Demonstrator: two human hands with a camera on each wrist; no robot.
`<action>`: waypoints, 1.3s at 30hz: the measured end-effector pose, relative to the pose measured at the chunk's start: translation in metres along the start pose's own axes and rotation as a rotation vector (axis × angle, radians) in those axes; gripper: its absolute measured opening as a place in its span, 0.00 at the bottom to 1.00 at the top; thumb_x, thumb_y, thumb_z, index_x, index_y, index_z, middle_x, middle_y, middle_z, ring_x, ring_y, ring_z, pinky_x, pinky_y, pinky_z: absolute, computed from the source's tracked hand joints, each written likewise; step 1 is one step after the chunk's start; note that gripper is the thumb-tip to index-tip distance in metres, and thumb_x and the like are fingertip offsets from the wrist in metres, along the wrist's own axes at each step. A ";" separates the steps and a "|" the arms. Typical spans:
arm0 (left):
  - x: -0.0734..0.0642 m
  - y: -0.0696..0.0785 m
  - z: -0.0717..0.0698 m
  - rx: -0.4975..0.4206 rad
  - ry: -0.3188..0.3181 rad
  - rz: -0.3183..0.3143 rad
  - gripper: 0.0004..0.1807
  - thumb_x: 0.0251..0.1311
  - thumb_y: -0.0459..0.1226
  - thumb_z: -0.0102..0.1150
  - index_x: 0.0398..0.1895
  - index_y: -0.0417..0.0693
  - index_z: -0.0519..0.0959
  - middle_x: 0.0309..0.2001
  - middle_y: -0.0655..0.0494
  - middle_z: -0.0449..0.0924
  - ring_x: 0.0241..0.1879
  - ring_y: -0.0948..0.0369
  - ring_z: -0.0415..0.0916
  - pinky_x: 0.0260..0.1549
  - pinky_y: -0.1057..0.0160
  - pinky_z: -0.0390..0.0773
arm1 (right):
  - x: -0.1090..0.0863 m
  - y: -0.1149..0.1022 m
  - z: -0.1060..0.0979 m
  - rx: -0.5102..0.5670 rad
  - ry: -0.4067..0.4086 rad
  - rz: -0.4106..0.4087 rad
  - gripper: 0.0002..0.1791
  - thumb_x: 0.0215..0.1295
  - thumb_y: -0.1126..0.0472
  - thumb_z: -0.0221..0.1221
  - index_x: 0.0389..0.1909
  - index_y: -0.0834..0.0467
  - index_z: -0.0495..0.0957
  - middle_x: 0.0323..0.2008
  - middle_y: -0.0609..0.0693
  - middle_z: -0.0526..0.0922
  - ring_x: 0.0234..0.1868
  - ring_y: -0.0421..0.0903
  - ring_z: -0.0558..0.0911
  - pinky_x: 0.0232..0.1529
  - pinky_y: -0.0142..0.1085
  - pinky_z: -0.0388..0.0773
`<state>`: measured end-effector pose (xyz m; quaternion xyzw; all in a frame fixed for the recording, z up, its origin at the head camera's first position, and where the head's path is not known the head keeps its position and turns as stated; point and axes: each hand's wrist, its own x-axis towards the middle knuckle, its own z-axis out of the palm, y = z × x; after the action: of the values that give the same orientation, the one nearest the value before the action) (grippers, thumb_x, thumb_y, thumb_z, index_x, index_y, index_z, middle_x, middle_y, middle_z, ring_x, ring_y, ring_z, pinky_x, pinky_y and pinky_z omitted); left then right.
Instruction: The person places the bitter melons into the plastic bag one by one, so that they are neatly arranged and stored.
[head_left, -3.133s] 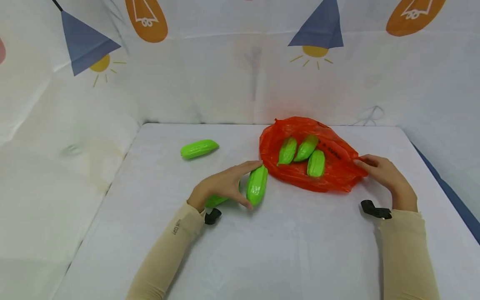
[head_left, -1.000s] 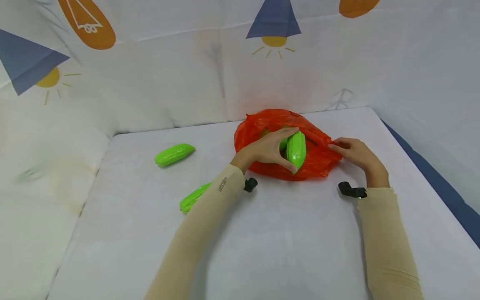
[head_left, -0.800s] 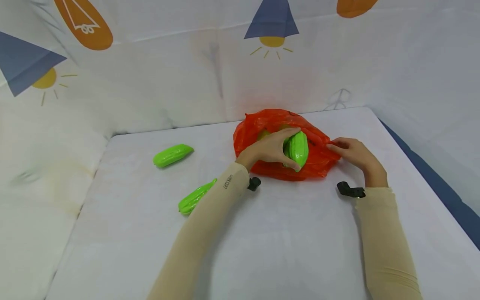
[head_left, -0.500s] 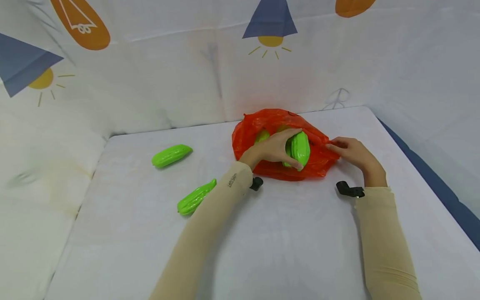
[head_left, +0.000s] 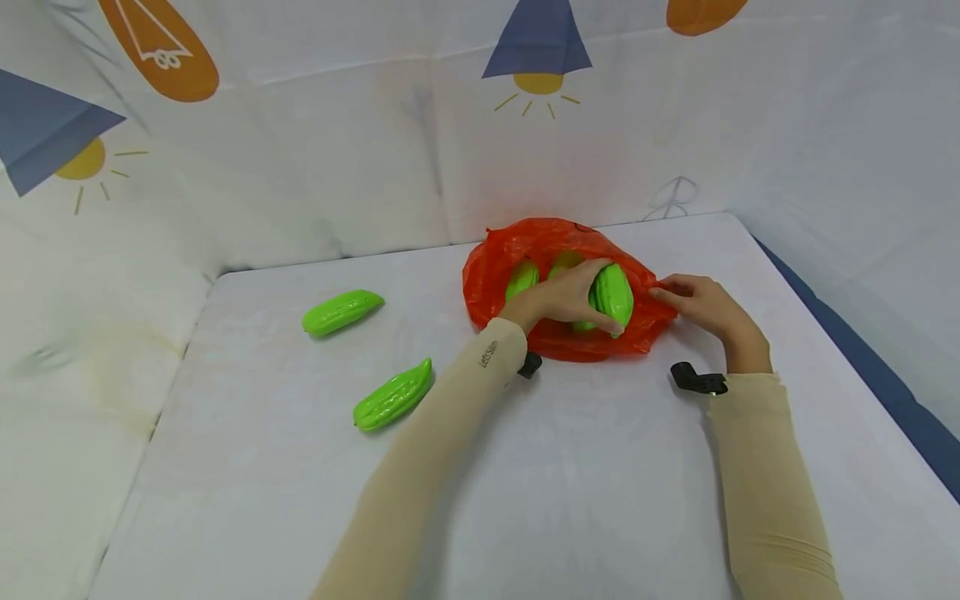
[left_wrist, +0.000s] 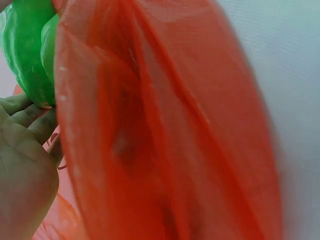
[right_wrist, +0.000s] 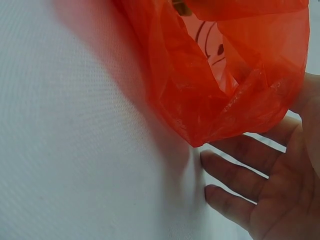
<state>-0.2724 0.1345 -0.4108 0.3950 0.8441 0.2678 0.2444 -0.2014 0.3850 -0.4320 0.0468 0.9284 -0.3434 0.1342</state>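
My left hand (head_left: 564,298) reaches into the mouth of a thin red plastic bag (head_left: 491,293) and grips a glossy, ridged green gourd (head_left: 615,298) between thumb and fingers. Other gourds lie inside the bag, such as one gourd (head_left: 522,277) left of that hand. In the left wrist view, the fingers touch the lower end of the green gourd (left_wrist: 25,55), and red film covers much of the picture. My right hand (head_left: 712,307) pinches the bag's right edge; in the right wrist view its other fingers (right_wrist: 235,177) extend below the film.
Two more green gourds lie on the white table (head_left: 247,467): a farther gourd (head_left: 342,312) at the left and a nearer gourd (head_left: 393,395) beside the left sleeve. A white printed cloth (head_left: 337,167) hangs behind the table's back edge.
My left hand has carried a gourd from the table rightward into the bag's mouth, and lately a little farther right. The right hand has kept hold of the bag's edge.
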 end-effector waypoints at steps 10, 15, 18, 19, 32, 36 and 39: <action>0.009 0.008 0.005 0.130 -0.063 -0.030 0.63 0.47 0.65 0.67 0.79 0.59 0.40 0.76 0.62 0.47 0.70 0.63 0.53 0.69 0.61 0.63 | -0.001 -0.001 0.000 0.000 0.002 -0.008 0.41 0.68 0.32 0.48 0.67 0.61 0.66 0.63 0.65 0.69 0.61 0.63 0.66 0.62 0.61 0.69; 0.013 0.000 0.011 0.253 -0.054 -0.030 0.63 0.49 0.65 0.66 0.79 0.56 0.39 0.78 0.62 0.43 0.75 0.63 0.43 0.76 0.59 0.46 | 0.000 -0.001 0.000 -0.010 0.001 -0.014 0.40 0.69 0.33 0.48 0.66 0.63 0.67 0.62 0.66 0.71 0.60 0.62 0.67 0.60 0.61 0.70; 0.013 -0.002 0.012 0.294 -0.057 -0.033 0.63 0.50 0.64 0.65 0.80 0.56 0.37 0.79 0.63 0.39 0.77 0.64 0.35 0.77 0.58 0.36 | 0.001 -0.002 0.000 -0.017 0.002 -0.014 0.41 0.68 0.33 0.49 0.66 0.62 0.67 0.62 0.66 0.71 0.60 0.63 0.67 0.60 0.61 0.70; 0.013 -0.002 0.012 0.298 -0.060 -0.035 0.63 0.51 0.64 0.65 0.80 0.56 0.36 0.79 0.64 0.38 0.78 0.64 0.34 0.77 0.58 0.34 | 0.001 -0.002 0.000 -0.018 0.001 -0.011 0.41 0.68 0.32 0.49 0.66 0.62 0.67 0.62 0.66 0.71 0.61 0.63 0.67 0.61 0.62 0.70; 0.007 0.002 0.013 0.300 -0.107 -0.057 0.64 0.52 0.65 0.63 0.79 0.56 0.32 0.80 0.63 0.29 0.79 0.62 0.25 0.76 0.58 0.28 | -0.001 0.000 0.000 -0.024 0.006 -0.027 0.40 0.69 0.34 0.49 0.66 0.64 0.67 0.62 0.67 0.71 0.60 0.63 0.68 0.61 0.62 0.70; 0.006 0.003 0.014 0.363 -0.109 -0.076 0.63 0.53 0.67 0.60 0.79 0.57 0.31 0.80 0.62 0.28 0.79 0.61 0.25 0.76 0.58 0.27 | -0.002 -0.001 0.001 -0.024 0.009 -0.015 0.39 0.69 0.34 0.49 0.65 0.63 0.67 0.61 0.66 0.71 0.60 0.63 0.68 0.61 0.61 0.70; 0.004 0.004 0.015 0.422 -0.099 -0.101 0.63 0.53 0.68 0.58 0.79 0.56 0.30 0.80 0.62 0.27 0.78 0.61 0.24 0.76 0.58 0.27 | -0.002 -0.001 0.001 -0.012 0.009 -0.007 0.39 0.69 0.34 0.49 0.66 0.63 0.67 0.61 0.66 0.72 0.60 0.62 0.68 0.61 0.61 0.70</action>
<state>-0.2637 0.1439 -0.4202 0.4072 0.8872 0.0528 0.2104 -0.1993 0.3836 -0.4316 0.0442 0.9313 -0.3379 0.1289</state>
